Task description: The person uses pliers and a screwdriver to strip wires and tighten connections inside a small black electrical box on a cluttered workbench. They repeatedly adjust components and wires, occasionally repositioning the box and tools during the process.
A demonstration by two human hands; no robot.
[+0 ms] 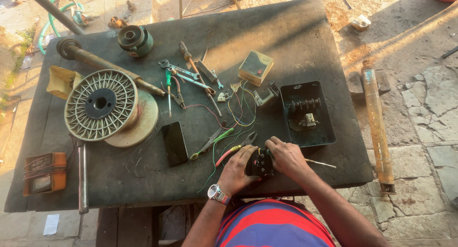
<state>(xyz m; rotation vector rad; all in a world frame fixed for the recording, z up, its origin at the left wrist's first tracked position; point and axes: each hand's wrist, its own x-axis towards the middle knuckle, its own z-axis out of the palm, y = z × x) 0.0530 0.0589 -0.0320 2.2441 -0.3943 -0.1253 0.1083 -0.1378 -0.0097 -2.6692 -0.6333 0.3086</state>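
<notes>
Hands meet at the near edge of the dark table [286,32]. We see our left hand [237,171] and right hand [286,156] both closed around a small black switch block [261,166], each gripping one side of it. Just left lie pliers [236,147] with red and yellow handles, and a black phone [175,143]. Behind our right hand sits an open black box [305,114]. A wire spool [101,105] rests far left.
</notes>
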